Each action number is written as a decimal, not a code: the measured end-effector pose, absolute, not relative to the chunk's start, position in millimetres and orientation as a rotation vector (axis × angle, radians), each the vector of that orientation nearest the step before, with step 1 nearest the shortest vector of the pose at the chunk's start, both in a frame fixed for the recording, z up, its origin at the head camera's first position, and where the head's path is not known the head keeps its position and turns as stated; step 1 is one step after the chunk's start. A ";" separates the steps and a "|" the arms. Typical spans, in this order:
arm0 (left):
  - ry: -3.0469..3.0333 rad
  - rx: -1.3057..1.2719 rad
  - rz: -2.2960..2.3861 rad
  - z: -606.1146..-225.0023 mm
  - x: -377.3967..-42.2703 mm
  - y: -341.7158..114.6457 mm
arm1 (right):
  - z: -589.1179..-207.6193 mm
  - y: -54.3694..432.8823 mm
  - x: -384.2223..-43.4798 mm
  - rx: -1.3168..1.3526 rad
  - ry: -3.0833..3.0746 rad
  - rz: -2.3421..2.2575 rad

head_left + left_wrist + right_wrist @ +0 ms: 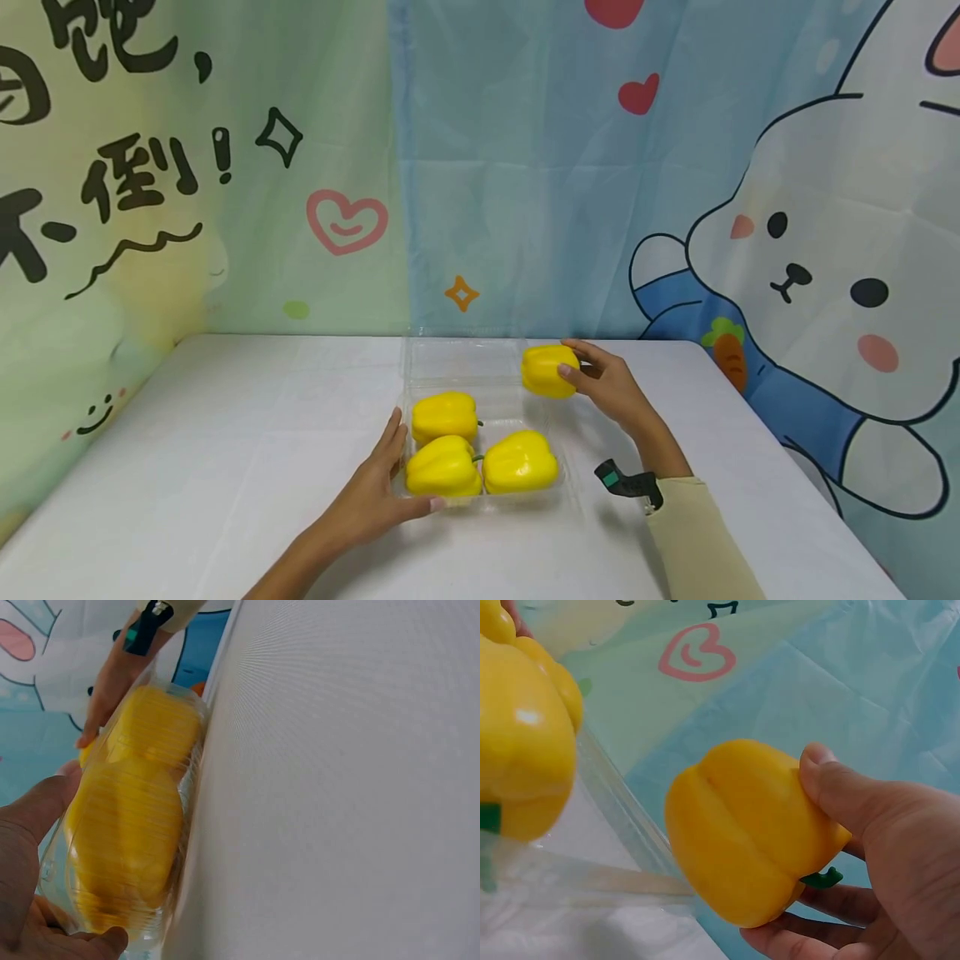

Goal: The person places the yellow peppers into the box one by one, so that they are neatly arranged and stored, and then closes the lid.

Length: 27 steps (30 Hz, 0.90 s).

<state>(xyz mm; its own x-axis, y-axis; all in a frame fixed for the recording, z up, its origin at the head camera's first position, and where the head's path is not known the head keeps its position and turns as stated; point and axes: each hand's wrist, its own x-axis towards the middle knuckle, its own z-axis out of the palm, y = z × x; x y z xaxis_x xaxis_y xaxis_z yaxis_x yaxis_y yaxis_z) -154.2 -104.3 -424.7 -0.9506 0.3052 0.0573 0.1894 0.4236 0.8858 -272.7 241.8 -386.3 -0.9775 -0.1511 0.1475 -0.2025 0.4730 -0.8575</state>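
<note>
Right fingers [786, 943] gripping glossy, lobed yellow pepper [731, 832], left fingers [389, 439] spread against clear ribbed plastic box [501, 406]

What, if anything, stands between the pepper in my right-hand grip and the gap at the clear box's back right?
Nothing visible does, though the clear box's rim is hard to trace near the held pepper. The other three peppers sit left and in front of the gap.

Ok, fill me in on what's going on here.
A person's right hand holds a yellow pepper near the far right corner of an open clear plastic box. Three other yellow peppers sit inside it. The left hand rests against the box's near left corner.
</note>
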 end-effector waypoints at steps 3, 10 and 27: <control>2.552 0.444 1.567 -425.5 -154.4 -104.1 | -386.6 238.3 -271.7 0.369 -2.646 1.576; 2.554 0.455 1.568 -426.1 -154.8 -104.3 | -385.5 230.4 -269.8 0.416 -2.648 1.600; 2.562 0.459 1.560 -426.8 -155.7 -104.6 | -385.7 222.7 -266.5 0.606 -2.674 1.491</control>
<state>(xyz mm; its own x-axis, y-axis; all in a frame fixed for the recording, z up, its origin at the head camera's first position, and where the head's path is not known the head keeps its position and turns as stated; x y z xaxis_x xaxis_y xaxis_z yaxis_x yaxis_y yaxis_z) -155.7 -104.6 -426.8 -0.9487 0.3095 0.0650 0.1998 0.4274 0.8817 -266.5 222.7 -385.7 -0.9244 -0.3228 0.2033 -0.3426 0.4679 -0.8147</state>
